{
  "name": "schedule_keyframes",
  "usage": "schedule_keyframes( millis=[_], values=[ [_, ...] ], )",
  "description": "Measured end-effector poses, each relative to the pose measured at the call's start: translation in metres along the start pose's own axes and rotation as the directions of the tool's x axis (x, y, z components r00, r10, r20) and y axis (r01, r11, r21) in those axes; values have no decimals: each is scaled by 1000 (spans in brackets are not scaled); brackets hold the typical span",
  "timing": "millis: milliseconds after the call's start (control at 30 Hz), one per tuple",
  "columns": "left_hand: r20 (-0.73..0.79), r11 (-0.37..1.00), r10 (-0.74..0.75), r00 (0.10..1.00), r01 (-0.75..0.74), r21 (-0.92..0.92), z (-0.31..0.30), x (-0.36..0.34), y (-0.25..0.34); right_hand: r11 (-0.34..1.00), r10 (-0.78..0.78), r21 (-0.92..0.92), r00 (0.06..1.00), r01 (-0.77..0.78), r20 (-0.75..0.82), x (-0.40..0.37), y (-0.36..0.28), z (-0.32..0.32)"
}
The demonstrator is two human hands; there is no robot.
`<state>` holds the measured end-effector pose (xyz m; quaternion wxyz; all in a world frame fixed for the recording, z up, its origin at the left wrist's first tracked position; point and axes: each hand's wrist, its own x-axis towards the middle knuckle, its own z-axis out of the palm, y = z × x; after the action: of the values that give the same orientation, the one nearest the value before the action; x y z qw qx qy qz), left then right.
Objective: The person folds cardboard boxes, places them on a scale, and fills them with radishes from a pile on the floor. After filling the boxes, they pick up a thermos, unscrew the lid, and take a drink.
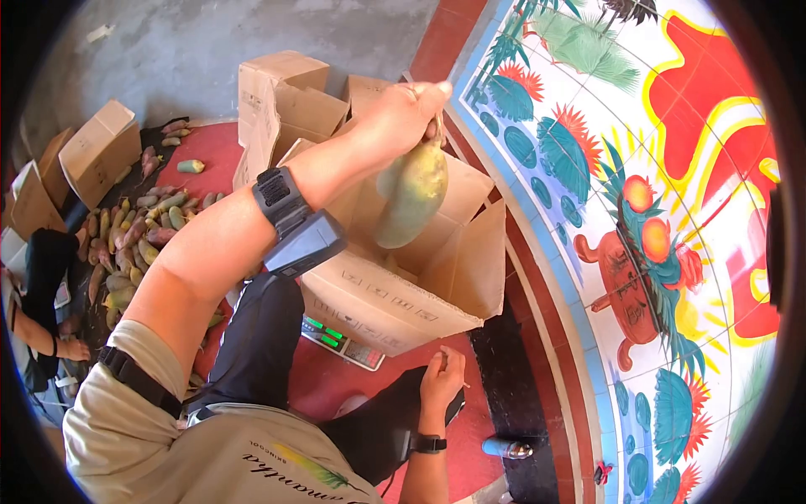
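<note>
My left hand [420, 105] is closed on the top end of a large green and yellow radish-like vegetable [416, 189]. The vegetable hangs down over the open cardboard box [378, 298], its lower end at the level of the box's mouth. Part of the box's inside is hidden behind the vegetable and my forearm. Near my right knee, my right hand [442, 378] is raised with its fingers curled. A thin stick-like tip pokes out of them, too small to name. Under the box is a scale [365, 356] with green lit displays.
A heap of green and reddish root vegetables [138, 231] lies on the left. Cardboard boxes [281, 92] stand by the grey wall, with another carton [101, 151] at far left. Another person's hand [74, 349] shows there. A bottle [506, 448] lies near the painted tile wall [579, 244].
</note>
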<state>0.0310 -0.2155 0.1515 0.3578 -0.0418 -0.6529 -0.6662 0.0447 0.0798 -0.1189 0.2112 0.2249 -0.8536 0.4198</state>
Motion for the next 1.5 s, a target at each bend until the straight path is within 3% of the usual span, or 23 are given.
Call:
schedule_keyframes(
  millis=[67, 167, 233, 367, 433, 567, 633, 833, 967, 1033, 1067, 1133, 1267, 1333, 1367, 1433, 1500],
  values=[
    [96, 967, -87, 992, 61, 247, -5, -1, -15, 1000, -5, 0, 1000, 5, -1, 0, 0, 0],
    [246, 714, -238, 940, -3, 700, -24, -13, -53, 1000, 1, 2, 1000, -1, 2, 0, -4, 0],
    [228, 598, -372, 900, 44, 800, -31, -28, -75, 1000, 19, 4, 1000, -19, 13, 0, -6, 0],
    [291, 466, -498, 817, -30, 884, -46, -45, -105, 1000, 7, -21, 1000, -6, 25, -2, -1, 1],
    [221, 248, -648, 729, -72, 966, -47, -48, -110, 1000, -18, -4, 998, 18, 53, 1, -7, 0],
    [179, 216, -746, 642, -21, 976, -53, -50, -118, 1000, 24, -20, 994, -22, 107, 4, -12, 0],
    [176, 99, -765, 619, -157, 983, -56, -53, -125, 999, 21, -53, 990, -14, 139, 5, -14, 1],
    [209, 51, -830, 518, -302, 952, -64, -60, -139, 991, -19, -128, 984, 42, 175, 8, -16, 9],
    [177, 59, -821, 543, -228, 972, -58, -55, -133, 986, -62, -142, 983, 87, 175, 8, -14, 14],
    [184, 157, -699, 691, -104, 982, -57, -51, -139, 989, -35, -136, 985, 58, 167, 9, -21, 12],
    [178, 157, -699, 693, -94, 983, -60, -51, -142, 989, -41, -136, 984, 65, 174, 9, -21, 12],
    [243, 345, -495, 834, -68, 936, -58, -55, -113, 982, 2, -187, 980, 36, 199, 8, -19, 10],
    [215, 471, -340, 916, -32, 881, -66, -72, -79, 980, -41, -186, 985, 73, 170, 8, -15, 12],
    [232, 644, -27, 972, -161, 748, -78, -89, -68, 970, -65, -220, 981, 104, 180, 7, -14, 11],
    [229, 644, -29, 973, -157, 749, -85, -97, -65, 970, -65, -220, 981, 105, 184, 6, -14, 11],
    [203, 567, 388, 899, -406, 717, -106, -114, -59, 977, -47, -199, 983, 82, 178, 7, -13, 12],
    [119, 445, 448, 886, -336, 830, -131, -136, -55, 978, -46, -193, 982, 82, 182, 7, -15, 11]
  ],
)
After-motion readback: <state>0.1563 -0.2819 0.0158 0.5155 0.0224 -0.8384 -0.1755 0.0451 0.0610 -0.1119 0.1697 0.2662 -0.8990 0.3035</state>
